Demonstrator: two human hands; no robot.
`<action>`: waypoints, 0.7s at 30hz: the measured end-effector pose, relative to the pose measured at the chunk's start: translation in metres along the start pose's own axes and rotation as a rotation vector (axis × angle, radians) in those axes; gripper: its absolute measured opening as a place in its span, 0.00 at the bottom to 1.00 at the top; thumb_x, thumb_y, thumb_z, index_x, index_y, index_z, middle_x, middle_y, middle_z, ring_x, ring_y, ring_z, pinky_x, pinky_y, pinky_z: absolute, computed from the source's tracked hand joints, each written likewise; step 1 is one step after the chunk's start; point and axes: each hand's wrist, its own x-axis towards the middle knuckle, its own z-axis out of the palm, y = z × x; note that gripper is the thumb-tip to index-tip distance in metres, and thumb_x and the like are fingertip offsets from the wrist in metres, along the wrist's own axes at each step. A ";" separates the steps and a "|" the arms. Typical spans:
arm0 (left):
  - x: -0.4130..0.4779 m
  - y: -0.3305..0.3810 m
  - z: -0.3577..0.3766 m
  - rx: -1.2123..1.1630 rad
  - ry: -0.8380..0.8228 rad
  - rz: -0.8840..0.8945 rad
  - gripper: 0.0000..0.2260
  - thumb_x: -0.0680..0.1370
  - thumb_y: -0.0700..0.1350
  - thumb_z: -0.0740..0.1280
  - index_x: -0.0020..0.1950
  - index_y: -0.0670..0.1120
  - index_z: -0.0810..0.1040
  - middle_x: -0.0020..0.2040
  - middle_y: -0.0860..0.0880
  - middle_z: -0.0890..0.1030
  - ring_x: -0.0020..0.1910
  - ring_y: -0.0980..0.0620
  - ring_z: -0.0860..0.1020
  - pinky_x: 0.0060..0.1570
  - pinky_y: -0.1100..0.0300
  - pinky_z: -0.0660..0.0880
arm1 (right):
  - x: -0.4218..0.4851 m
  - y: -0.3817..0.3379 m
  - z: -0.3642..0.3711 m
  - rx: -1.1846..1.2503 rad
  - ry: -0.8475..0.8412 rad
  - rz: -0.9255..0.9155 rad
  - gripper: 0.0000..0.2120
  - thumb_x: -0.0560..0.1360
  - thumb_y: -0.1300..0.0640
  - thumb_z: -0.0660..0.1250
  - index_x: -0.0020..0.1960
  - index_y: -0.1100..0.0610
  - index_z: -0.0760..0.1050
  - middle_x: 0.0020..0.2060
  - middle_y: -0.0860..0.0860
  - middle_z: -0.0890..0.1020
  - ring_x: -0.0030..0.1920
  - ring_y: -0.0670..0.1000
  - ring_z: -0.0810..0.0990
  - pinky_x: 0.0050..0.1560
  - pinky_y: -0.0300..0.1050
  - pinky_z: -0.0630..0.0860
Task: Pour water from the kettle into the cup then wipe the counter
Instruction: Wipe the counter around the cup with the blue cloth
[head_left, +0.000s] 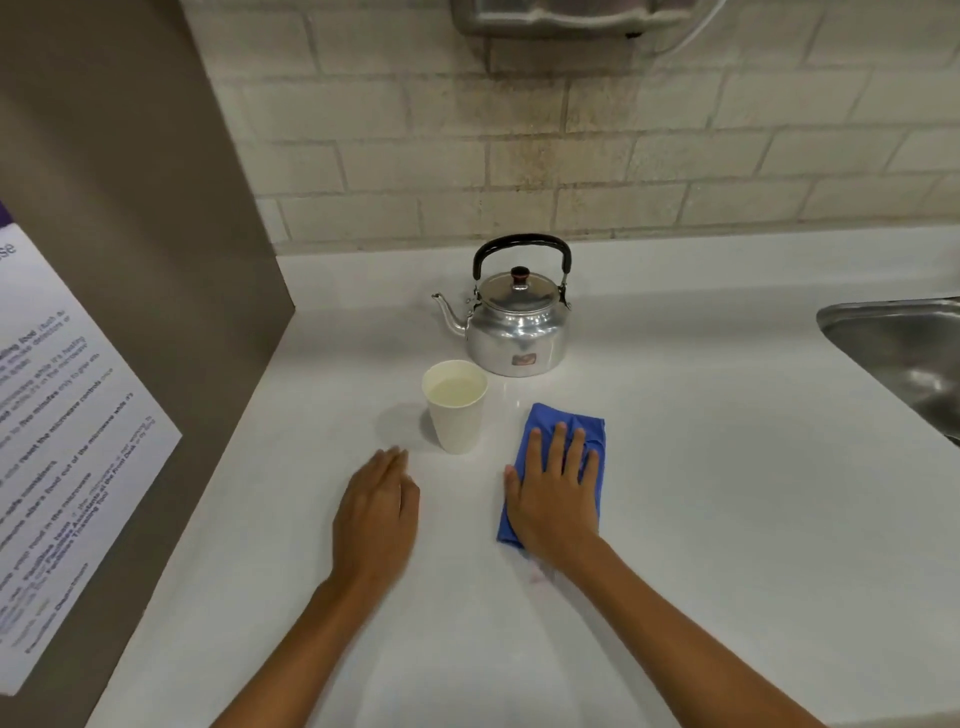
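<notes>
A shiny metal kettle (514, 322) with a black handle stands upright on the white counter (701, 493), spout pointing left. In front of it and slightly left is a white paper cup (456, 408) holding water. A folded blue cloth (587, 431) lies flat on the counter to the right of the cup. My right hand (556, 493) presses flat on the cloth with fingers spread, covering its lower half. My left hand (376, 512) rests palm down on the bare counter just left of and below the cup, holding nothing.
A brown panel (156, 260) with a printed notice (57, 441) walls off the left side. A steel sink (904, 353) is set into the counter at the right edge. A tiled wall (571, 145) runs along the back.
</notes>
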 end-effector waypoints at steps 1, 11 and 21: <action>0.008 -0.004 0.002 0.068 -0.052 -0.011 0.20 0.80 0.43 0.54 0.71 0.41 0.61 0.74 0.43 0.63 0.74 0.47 0.59 0.72 0.56 0.55 | 0.012 0.003 -0.003 -0.020 -0.012 -0.030 0.29 0.80 0.46 0.43 0.74 0.60 0.39 0.75 0.63 0.42 0.74 0.65 0.39 0.74 0.61 0.39; 0.029 -0.025 0.023 0.310 -0.192 -0.028 0.23 0.81 0.50 0.44 0.74 0.44 0.43 0.77 0.46 0.47 0.76 0.50 0.45 0.72 0.59 0.42 | 0.016 0.050 -0.006 0.015 -0.093 -0.552 0.25 0.81 0.51 0.45 0.72 0.50 0.34 0.76 0.49 0.41 0.74 0.49 0.35 0.74 0.44 0.35; 0.028 -0.022 0.027 0.368 -0.155 -0.014 0.24 0.81 0.49 0.43 0.74 0.42 0.43 0.77 0.45 0.47 0.76 0.48 0.44 0.73 0.58 0.42 | 0.103 0.018 -0.019 0.083 -0.234 -0.669 0.23 0.81 0.57 0.48 0.75 0.55 0.48 0.77 0.51 0.49 0.76 0.48 0.45 0.76 0.43 0.41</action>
